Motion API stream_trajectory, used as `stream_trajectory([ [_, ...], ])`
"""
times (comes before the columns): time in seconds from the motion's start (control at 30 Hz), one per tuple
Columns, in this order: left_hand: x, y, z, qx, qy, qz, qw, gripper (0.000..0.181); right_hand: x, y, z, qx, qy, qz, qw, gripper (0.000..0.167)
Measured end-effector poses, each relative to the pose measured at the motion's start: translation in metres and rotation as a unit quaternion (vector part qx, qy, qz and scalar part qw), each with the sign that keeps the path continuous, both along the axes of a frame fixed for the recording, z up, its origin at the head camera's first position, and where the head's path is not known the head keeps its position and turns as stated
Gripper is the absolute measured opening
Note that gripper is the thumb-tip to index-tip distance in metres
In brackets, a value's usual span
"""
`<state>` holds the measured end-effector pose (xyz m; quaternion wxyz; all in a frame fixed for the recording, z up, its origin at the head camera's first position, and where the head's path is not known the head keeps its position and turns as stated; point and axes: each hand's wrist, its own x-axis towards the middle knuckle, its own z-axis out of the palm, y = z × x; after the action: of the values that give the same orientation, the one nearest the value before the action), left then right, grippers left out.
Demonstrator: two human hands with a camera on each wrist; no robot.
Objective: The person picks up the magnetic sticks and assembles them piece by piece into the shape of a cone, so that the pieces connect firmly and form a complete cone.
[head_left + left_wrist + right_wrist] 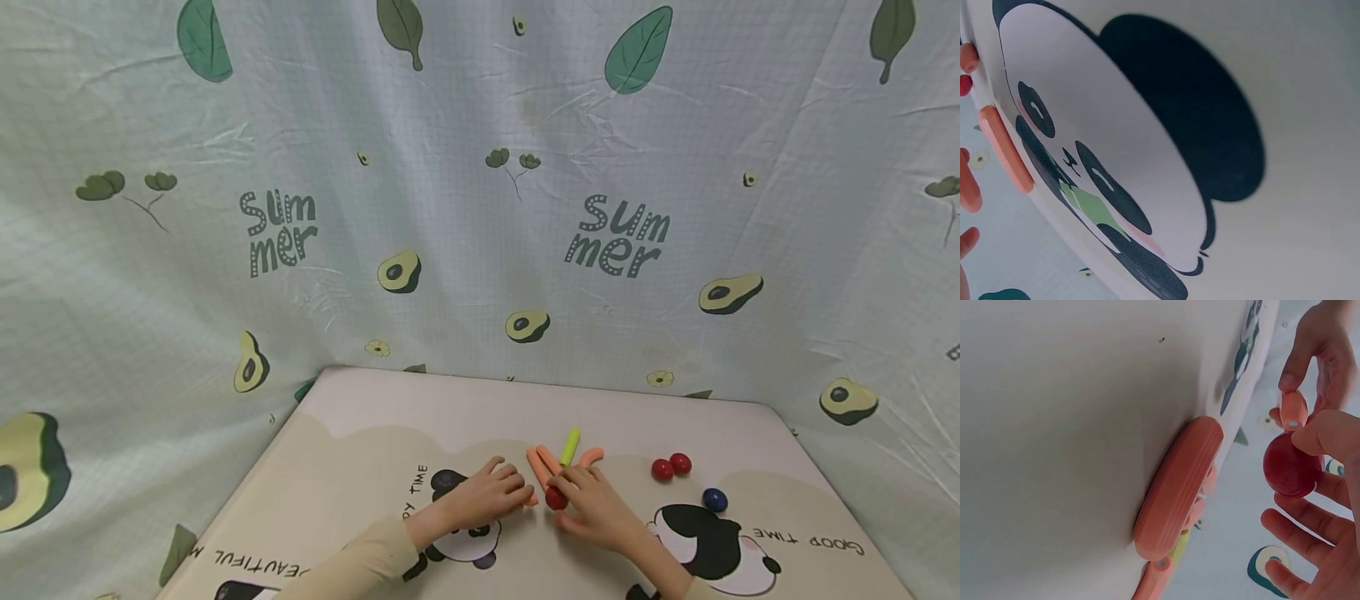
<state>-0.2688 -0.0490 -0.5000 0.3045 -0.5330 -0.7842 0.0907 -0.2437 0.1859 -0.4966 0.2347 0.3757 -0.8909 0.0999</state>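
Note:
My left hand (495, 492) pinches a short orange stick (1294, 409) between thumb and fingers; a pale round spot shows on the stick's end. My right hand (596, 508) holds a glossy red ball (1292, 464) with the thumb and a finger, its other fingers spread. Ball and stick end meet or nearly meet in the right wrist view; whether they are joined I cannot tell. Just beyond the hands lie straight orange sticks (537, 468), a yellow-green stick (570, 447) and a curved orange stick (592, 455). A ridged orange stick (1179, 487) looms large beneath the right wrist.
Two more red balls (662, 470) and a dark blue ball (715, 500) lie to the right of my right hand. The pale tabletop (360, 408) carries printed pandas and lettering. Behind it hangs a patterned curtain (450, 208) of avocados and leaves.

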Motion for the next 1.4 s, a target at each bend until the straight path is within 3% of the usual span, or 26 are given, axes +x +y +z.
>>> stream_trajectory([
  [0.1, 0.000, 0.001, 0.001, 0.000, 0.005, -0.001, 1.0000, 0.017, 0.001, -0.002, 0.000, 0.006, 0.008, 0.001, 1.0000, 0.042],
  [0.33, 0.000, 0.002, -0.001, 0.003, 0.013, -0.011, 0.9998, 0.016, 0.002, -0.008, 0.002, 0.017, -0.028, 0.003, 0.9994, 0.044],
  [0.77, 0.000, -0.001, -0.004, 0.002, -0.013, -0.011, 0.9999, 0.013, 0.001, -0.012, -0.005, 0.018, 0.023, 0.028, 0.9992, 0.038],
  [1.1, -0.003, -0.003, -0.006, 0.014, -0.013, -0.025, 0.9995, 0.014, 0.003, -0.011, -0.005, 0.039, 0.010, 0.016, 0.9991, 0.039],
  [1.27, -0.003, -0.005, -0.005, 0.009, -0.030, -0.022, 0.9993, 0.014, 0.003, -0.010, -0.006, 0.039, -0.002, 0.019, 0.9991, 0.038],
  [1.4, -0.001, -0.008, -0.002, -0.018, -0.052, -0.011, 0.9984, 0.031, 0.003, -0.011, -0.007, 0.038, -0.010, 0.024, 0.9989, 0.038],
])
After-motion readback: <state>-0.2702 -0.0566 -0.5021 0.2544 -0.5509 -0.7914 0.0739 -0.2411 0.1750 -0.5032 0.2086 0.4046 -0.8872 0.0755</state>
